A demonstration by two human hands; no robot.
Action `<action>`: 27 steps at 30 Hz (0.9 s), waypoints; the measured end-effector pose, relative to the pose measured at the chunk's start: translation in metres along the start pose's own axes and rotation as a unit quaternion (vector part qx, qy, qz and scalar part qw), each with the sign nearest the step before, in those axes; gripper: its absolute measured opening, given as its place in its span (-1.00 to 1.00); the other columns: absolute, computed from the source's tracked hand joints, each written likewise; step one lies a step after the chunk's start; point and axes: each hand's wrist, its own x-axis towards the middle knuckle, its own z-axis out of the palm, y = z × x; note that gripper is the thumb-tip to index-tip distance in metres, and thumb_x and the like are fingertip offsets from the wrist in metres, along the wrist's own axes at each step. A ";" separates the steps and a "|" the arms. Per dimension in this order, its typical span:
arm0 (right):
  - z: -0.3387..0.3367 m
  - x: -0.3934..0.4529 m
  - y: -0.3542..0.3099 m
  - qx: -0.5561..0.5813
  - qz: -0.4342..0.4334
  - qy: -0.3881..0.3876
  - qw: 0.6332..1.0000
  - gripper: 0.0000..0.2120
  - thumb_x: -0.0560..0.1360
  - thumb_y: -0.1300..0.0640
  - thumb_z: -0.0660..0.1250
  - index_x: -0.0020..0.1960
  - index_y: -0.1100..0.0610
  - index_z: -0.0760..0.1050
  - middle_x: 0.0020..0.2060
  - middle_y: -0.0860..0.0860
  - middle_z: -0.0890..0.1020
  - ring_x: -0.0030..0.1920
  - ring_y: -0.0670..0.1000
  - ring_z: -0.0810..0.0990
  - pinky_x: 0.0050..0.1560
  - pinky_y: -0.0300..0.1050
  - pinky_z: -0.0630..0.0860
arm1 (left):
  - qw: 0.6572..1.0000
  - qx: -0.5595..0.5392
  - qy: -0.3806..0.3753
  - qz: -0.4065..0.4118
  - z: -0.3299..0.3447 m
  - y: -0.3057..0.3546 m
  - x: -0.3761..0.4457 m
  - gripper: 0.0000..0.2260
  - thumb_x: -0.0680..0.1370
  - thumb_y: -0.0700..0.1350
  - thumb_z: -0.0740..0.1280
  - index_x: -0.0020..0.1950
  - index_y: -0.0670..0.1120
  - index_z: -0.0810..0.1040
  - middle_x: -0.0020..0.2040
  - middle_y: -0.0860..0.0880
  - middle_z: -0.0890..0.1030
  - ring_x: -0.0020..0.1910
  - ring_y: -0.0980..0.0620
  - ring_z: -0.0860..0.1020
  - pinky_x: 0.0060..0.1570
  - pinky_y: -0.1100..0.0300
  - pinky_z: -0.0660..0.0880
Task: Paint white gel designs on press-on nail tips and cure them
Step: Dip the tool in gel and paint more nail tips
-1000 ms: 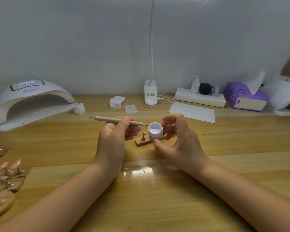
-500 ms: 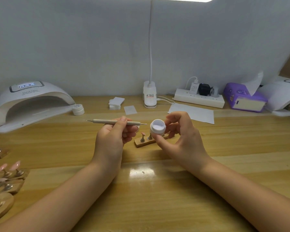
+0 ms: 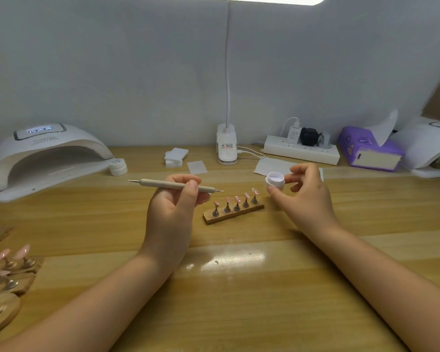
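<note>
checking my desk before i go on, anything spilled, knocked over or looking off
Nothing stands out. The open gel pot is pinched upright in the right hand, the dotting tool is held level in the left hand, and five nail tips stand upright on the wooden holder. No spill shows on the table.

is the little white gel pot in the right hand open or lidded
Open. The small white gel pot pinched by the right hand has no lid on; its pale gel surface shows inside the rim.

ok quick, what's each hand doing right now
left hand: holding the dotting tool
right hand: pinching the open gel pot
</note>
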 end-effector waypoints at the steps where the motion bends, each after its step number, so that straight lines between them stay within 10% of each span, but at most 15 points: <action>1: 0.000 0.001 0.002 -0.013 0.013 -0.014 1.000 -0.52 0.39 -0.04 0.49 0.16 -0.02 0.29 -0.11 -0.20 0.51 0.00 -0.04 0.51 -0.03 -0.09 0.46 | 1.000 0.003 -0.001 0.001 0.000 -0.001 0.000 -0.90 0.62 -0.20 0.22 -0.02 -0.10 0.52 -0.22 0.07 0.68 -0.17 0.15 0.64 -0.16 0.39 0.51; 17: 0.001 -0.005 -0.011 -0.180 0.028 -0.060 0.981 -0.36 0.40 -0.12 0.39 0.38 0.07 0.26 0.22 -0.03 0.51 0.25 0.08 0.41 0.23 0.03 0.36 | 1.000 -0.007 -0.002 -0.030 -0.003 -0.010 0.003 -0.88 0.61 -0.18 0.23 -0.07 -0.10 0.54 -0.23 0.04 0.68 -0.21 0.15 0.63 -0.19 0.38 0.51; 23: 0.006 -0.023 -0.031 -0.195 -0.220 -0.041 0.955 -0.82 0.45 0.04 0.40 -0.25 0.13 0.56 -0.43 -0.09 0.44 -0.37 -0.01 0.43 -0.23 -0.04 0.43 | 0.996 -0.037 0.002 -0.077 -0.004 -0.016 0.009 -0.87 0.61 -0.18 0.24 -0.07 -0.13 0.56 -0.21 -0.04 0.68 -0.19 0.09 0.63 -0.16 0.28 0.53; 27: 0.016 -0.029 -0.033 -0.241 -0.205 -0.096 0.944 -0.76 0.51 -0.10 0.30 -0.13 0.00 0.67 -0.37 -0.03 0.63 -0.30 0.01 0.57 -0.29 -0.19 0.29 | 0.993 -0.048 0.003 -0.105 -0.002 -0.019 0.011 -0.87 0.62 -0.18 0.24 -0.05 -0.16 0.55 -0.18 -0.10 0.68 -0.18 0.05 0.64 -0.11 0.18 0.52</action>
